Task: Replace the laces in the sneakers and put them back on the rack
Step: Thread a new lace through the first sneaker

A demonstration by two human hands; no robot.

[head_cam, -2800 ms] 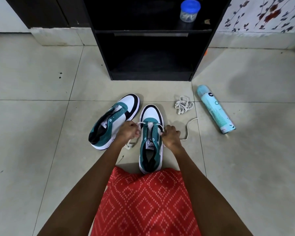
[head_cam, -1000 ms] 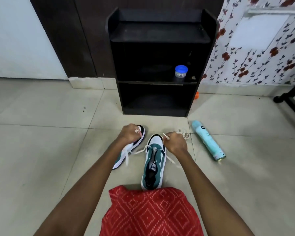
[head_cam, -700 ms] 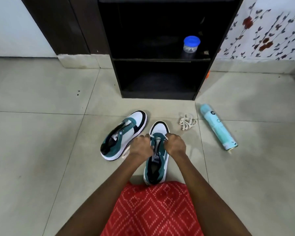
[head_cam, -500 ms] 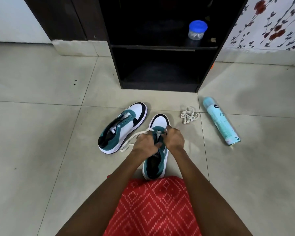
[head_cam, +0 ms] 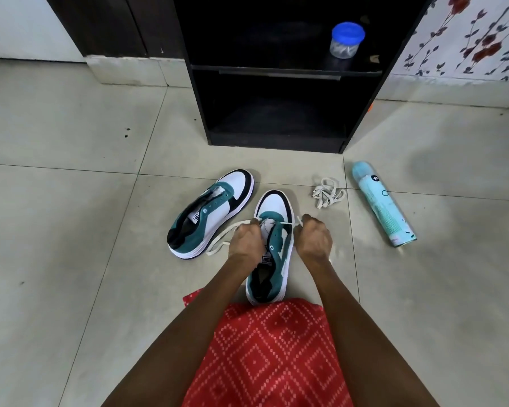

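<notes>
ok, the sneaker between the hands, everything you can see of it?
Low-top sneaker: white toe, black toe trim, teal leather-like upper, white side stripe, white sole, logo tag on the tongue. It stands upright on the floor, toe toward the rack, heel by red cloth. A white lace crosses its front eyelets only; left hand and right hand each hold one side.

Pale blue spray can (head_cam: pixel 384 204) lying on tiled floor (head_cam: pixel 56 230), right side. Blue-lidded clear jar (head_cam: pixel 346 40) upright, farther back. Floral wallpaper (head_cam: pixel 476 39) beyond.
</notes>
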